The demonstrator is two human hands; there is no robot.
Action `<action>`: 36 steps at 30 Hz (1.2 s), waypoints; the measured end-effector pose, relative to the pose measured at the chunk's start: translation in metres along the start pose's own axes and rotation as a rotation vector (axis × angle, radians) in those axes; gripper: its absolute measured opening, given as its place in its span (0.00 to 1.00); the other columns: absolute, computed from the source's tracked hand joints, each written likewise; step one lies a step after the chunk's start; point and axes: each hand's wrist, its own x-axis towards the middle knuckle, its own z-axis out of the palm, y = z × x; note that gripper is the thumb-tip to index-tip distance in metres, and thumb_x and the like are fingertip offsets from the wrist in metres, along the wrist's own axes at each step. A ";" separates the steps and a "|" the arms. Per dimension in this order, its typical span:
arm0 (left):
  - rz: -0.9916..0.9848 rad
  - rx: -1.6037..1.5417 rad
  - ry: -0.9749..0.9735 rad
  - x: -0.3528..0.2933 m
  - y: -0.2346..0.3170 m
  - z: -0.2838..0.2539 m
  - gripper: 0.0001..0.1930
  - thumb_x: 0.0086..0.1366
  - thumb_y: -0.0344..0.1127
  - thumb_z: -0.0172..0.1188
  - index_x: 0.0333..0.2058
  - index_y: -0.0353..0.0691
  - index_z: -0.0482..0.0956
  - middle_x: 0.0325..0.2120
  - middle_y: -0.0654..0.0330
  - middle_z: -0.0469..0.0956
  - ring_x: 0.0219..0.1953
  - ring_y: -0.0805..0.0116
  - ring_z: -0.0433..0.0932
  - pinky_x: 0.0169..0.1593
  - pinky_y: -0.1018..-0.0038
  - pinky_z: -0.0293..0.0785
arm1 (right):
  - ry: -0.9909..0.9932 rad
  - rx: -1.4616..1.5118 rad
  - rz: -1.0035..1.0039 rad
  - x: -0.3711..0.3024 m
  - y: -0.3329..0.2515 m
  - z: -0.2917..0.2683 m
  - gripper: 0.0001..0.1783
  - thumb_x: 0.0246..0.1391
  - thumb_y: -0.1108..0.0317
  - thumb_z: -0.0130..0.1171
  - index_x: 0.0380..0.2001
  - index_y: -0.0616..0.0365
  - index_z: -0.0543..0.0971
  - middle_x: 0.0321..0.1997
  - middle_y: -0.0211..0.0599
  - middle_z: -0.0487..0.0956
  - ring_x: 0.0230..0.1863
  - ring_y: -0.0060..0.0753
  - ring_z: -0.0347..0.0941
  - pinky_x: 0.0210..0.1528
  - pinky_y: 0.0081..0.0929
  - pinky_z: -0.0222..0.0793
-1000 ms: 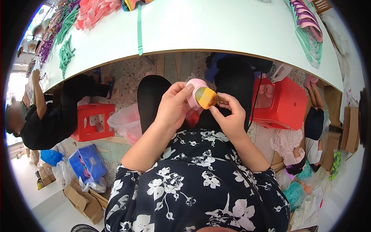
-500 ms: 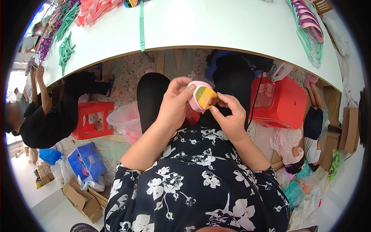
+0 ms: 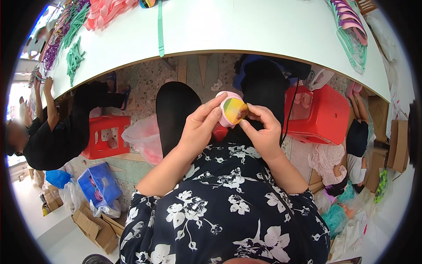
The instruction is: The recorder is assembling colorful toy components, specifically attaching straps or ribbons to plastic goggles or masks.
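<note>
In front of my lap I hold pink-framed goggles point(image 3: 234, 111) with a shiny yellow-orange mirrored lens facing up. My left hand point(image 3: 200, 125) is closed on the pink frame, thumb and fingers along its left side. My right hand point(image 3: 264, 127) pinches the right edge of the lens between thumb and forefinger. The goggles are clear of the white table point(image 3: 246, 31), above my knees. Part of the frame is hidden under my fingers. Something red shows just below the goggles, too covered to name.
A ribbed green strap point(image 3: 160, 31) hangs over the table's near edge. Pink straps point(image 3: 103, 15) and green straps point(image 3: 74, 59) lie left, pink-and-purple pieces point(image 3: 351, 22) right. Red stools point(image 3: 323, 116) flank me. A co-worker point(image 3: 52, 136) sits left, near a blue crate point(image 3: 99, 185).
My left fingers have straightened and shifted along the frame's upper left side. The goggles have turned slightly, and my right hand keeps its pinch on the lens edge.
</note>
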 end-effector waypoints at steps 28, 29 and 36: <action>0.052 0.447 -0.330 0.010 0.027 -0.028 0.35 0.47 0.33 0.79 0.56 0.38 0.77 0.49 0.58 0.81 0.50 0.69 0.79 0.55 0.72 0.74 | -0.172 0.030 0.049 -0.009 -0.011 -0.001 0.21 0.45 0.73 0.71 0.45 0.62 0.82 0.41 0.39 0.82 0.40 0.31 0.79 0.43 0.24 0.75; 0.020 0.453 -0.328 0.011 0.027 -0.029 0.35 0.46 0.34 0.79 0.55 0.38 0.77 0.49 0.58 0.81 0.50 0.69 0.79 0.55 0.72 0.74 | -0.172 0.024 0.032 -0.009 -0.010 -0.001 0.21 0.45 0.73 0.71 0.45 0.62 0.82 0.41 0.40 0.82 0.40 0.32 0.79 0.43 0.25 0.75; 0.026 0.605 -0.365 0.014 0.034 -0.029 0.33 0.46 0.34 0.79 0.53 0.38 0.79 0.49 0.58 0.80 0.50 0.69 0.79 0.55 0.72 0.74 | -0.164 0.061 0.021 -0.009 -0.002 0.000 0.21 0.44 0.74 0.72 0.45 0.63 0.82 0.44 0.42 0.83 0.44 0.36 0.80 0.47 0.28 0.76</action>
